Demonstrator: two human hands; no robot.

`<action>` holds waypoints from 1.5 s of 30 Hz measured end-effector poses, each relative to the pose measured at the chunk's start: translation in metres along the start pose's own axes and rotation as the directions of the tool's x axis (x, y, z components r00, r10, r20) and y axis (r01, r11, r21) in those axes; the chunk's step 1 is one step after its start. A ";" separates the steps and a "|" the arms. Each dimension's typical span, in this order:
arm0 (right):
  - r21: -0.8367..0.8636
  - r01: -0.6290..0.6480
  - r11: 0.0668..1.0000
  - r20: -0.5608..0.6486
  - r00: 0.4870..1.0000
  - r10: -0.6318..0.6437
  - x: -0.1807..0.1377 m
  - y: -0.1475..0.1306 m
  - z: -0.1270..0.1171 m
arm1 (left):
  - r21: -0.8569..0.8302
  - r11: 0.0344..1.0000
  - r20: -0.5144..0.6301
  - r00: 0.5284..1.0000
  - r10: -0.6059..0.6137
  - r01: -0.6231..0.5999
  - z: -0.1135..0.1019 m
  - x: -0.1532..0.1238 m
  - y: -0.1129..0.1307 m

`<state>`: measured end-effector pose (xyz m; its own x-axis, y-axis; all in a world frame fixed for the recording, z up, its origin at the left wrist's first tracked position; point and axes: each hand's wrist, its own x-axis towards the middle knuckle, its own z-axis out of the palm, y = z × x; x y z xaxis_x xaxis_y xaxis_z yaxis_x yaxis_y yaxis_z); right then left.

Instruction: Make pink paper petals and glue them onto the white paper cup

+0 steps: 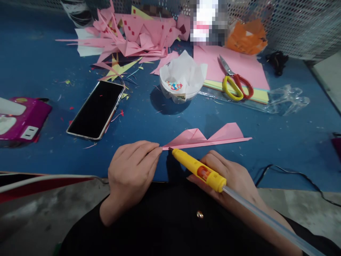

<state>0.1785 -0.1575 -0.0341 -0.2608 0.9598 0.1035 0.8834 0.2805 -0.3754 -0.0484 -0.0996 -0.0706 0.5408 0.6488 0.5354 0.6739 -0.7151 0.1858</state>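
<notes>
Between the fingers of my left hand (pixel 134 169) is the left end of a folded strip of pink paper (pixel 210 139), with two peaks rising along its far side. My right hand (pixel 226 176) is closed around a yellow hot glue gun (pixel 188 161) shaped like a pen. Its dark tip meets or hovers just over the strip's folded edge, close to my left fingertips; contact cannot be made out. A long clear glue stick (pixel 261 213) runs out of the glue gun's back end over my right forearm.
A phone (pixel 96 110) lies left; beyond it are pink paper scraps (pixel 144 35). A white bowl (pixel 183 76) holds small coloured bits. Red-and-yellow scissors (pixel 236 83) rest on stacked paper (pixel 213 64). A purple device (pixel 26 121) stands far left, and a black cable (pixel 293 172) lies right.
</notes>
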 end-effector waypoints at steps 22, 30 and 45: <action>-0.052 -0.009 0.999 -0.026 1.000 0.008 -0.005 0.001 0.000 | -0.011 1.000 -0.021 0.999 -0.024 0.024 0.000 0.000 0.001; -0.055 -0.023 0.998 -0.023 0.999 0.022 -0.008 0.002 0.000 | -0.008 0.999 -0.005 0.999 -0.035 0.035 0.001 -0.002 0.000; 0.171 -0.084 0.982 0.050 0.996 0.076 -0.012 0.005 -0.003 | -0.019 0.998 -0.007 0.999 -0.052 0.052 0.004 -0.004 -0.001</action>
<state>0.1868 -0.1681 -0.0346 -0.2115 0.9770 0.0287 0.8225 0.1938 -0.5348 -0.0490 -0.1006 -0.0759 0.5014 0.6834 0.5306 0.6917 -0.6850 0.2287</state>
